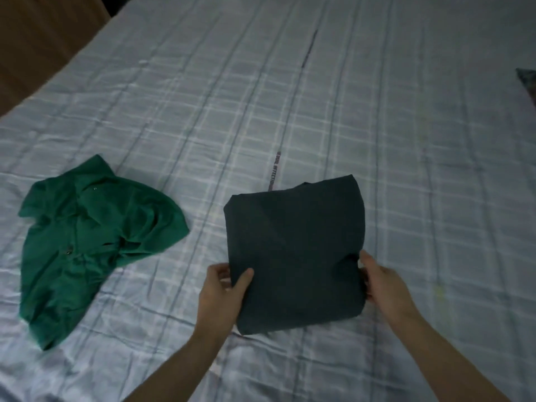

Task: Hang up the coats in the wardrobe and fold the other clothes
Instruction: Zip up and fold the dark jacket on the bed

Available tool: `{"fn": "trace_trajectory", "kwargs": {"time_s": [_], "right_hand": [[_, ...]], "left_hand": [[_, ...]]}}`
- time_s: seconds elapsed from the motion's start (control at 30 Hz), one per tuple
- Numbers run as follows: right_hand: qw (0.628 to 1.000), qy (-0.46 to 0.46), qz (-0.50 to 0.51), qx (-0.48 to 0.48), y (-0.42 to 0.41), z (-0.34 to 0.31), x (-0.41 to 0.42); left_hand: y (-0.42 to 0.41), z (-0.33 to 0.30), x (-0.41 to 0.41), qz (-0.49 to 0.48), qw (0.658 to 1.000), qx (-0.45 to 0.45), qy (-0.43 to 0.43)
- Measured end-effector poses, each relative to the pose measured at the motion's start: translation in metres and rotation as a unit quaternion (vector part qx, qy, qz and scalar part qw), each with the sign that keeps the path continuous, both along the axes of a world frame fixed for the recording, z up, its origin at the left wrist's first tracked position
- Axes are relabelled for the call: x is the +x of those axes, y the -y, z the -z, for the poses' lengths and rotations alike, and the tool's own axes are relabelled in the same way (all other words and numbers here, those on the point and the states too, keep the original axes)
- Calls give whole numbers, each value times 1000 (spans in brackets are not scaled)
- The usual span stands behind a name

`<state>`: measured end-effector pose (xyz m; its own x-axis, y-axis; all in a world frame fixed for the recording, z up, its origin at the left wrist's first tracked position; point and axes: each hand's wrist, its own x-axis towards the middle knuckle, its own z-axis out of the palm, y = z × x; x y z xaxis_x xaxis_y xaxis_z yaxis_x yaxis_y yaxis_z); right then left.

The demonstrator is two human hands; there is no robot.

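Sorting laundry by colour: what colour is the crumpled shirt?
Green; the crumpled shirt shows clearly in the head view.

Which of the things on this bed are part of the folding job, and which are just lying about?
Part of the job:
- dark grey garment, folded into a square, held by the left hand and right hand
- green shirt, crumpled and not yet folded

Just there:
- checked bedsheet under everything
- patterned cloth at the right edge, mostly out of view
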<state>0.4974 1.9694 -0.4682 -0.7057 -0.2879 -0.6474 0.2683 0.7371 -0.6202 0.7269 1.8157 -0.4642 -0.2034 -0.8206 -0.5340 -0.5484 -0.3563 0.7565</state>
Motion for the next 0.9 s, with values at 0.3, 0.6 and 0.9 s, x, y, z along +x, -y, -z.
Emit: {"fn": "trace_trajectory", "kwargs": {"time_s": [0.3, 0.6, 0.9], "right_hand": [[988, -77, -81, -104, 77, -27, -5], [902, -324, -284, 19, 94, -27, 7], [928, 324, -39, -181, 77, -47, -5]], "left_hand": [[71, -1, -47, -19, 964, 206, -167], [62, -8, -47, -5, 990, 11, -141], [65, -28, -29, 27, 928, 208, -307]]}}
